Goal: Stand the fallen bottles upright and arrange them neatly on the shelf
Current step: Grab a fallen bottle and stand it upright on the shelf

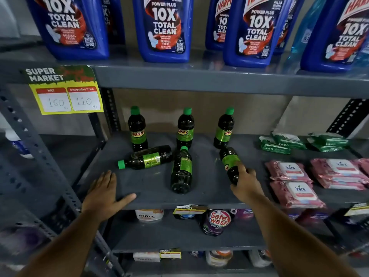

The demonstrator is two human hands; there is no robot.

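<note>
On the grey middle shelf [151, 198] stand three dark bottles with green caps and green labels: one at the left [137, 129], one in the middle [185, 128], one at the right [224, 128]. In front of them three more lie fallen. One [146, 157] lies crosswise with its cap to the left. Another [181, 170] points its cap to the back. The third [229, 162] lies at the right, and my right hand [246, 184] is closed around its base end. My left hand [103, 193] rests flat on the shelf's front left edge, fingers spread.
Pink wipe packs [295, 184] and green packs [287, 141] fill the shelf's right side. Large blue cleaner bottles [165, 29] stand on the shelf above. A yellow price tag [67, 96] hangs at upper left. Detergent pouches [217, 220] sit on the shelf below.
</note>
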